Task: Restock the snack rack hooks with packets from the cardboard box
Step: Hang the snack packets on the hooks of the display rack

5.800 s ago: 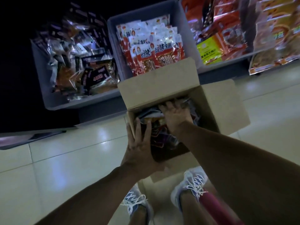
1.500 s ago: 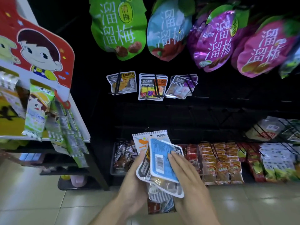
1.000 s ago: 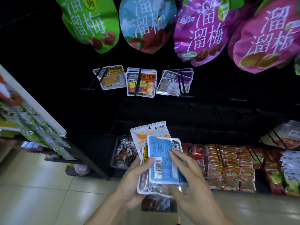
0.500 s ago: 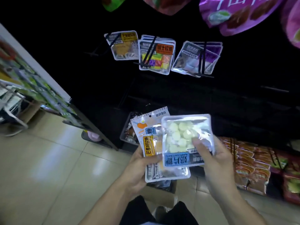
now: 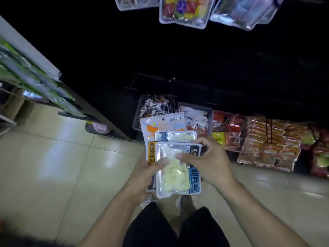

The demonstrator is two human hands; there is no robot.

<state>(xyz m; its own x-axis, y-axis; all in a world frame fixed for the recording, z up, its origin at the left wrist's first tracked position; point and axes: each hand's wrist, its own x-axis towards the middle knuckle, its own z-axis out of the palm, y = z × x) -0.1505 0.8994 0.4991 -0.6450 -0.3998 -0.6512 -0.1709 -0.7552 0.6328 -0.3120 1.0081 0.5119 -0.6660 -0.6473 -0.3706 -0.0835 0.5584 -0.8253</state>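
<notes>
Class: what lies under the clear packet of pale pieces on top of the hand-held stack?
Under the clear packet show a second similar packet and a white packet with orange print. The left hand holds the stack; anything further beneath is covered.

A small shop aisle, seemingly a convenience store: clear snack packets (image 5: 184,12) hang on a dark rack, red and orange packets (image 5: 263,141) fill low rows, and the floor (image 5: 53,157) is pale tile.

Both forearms are bare with no sleeves showing, black shorts (image 5: 174,229) cover the thighs, and light-coloured shoes (image 5: 179,202) peek out below.
</notes>
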